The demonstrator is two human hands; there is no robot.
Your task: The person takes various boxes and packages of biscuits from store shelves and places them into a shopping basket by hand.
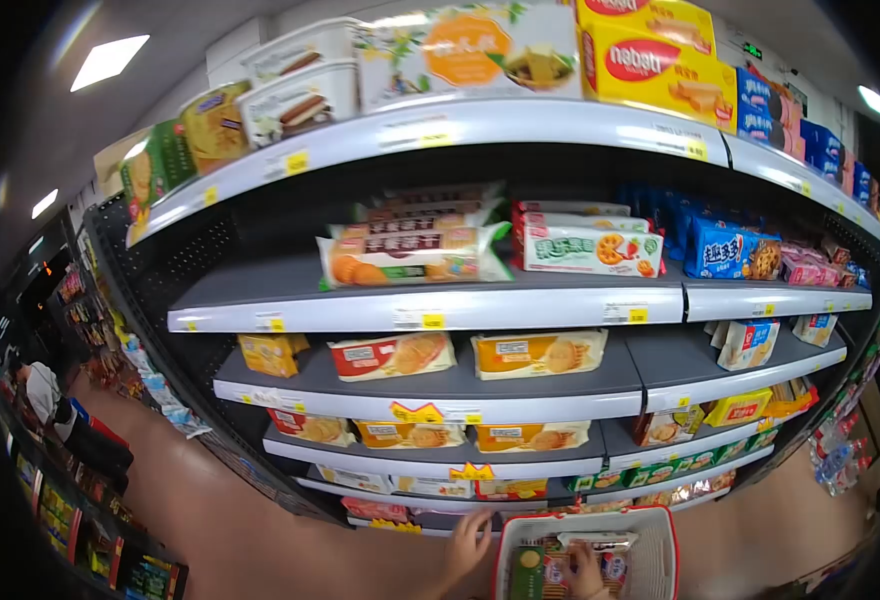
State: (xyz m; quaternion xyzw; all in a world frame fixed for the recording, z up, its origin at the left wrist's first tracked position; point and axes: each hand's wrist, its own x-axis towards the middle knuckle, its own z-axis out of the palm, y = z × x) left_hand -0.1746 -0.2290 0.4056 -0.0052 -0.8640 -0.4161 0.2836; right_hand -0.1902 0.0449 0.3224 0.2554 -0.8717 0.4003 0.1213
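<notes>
A white basket with a red rim stands at the bottom centre, in front of the lowest shelves. Inside it lie a green box and several biscuit packs, one with a white wrapper. My right hand reaches down into the basket onto the packs; its fingertips are too small and hidden to show a grip. Just outside the basket's left side, my left hand is raised with its fingers apart and nothing in it.
A shelf unit with several levels of biscuit packs fills the view. Yellow wafer boxes sit on top. At the far left a person stands in another aisle. Bottles are at the right.
</notes>
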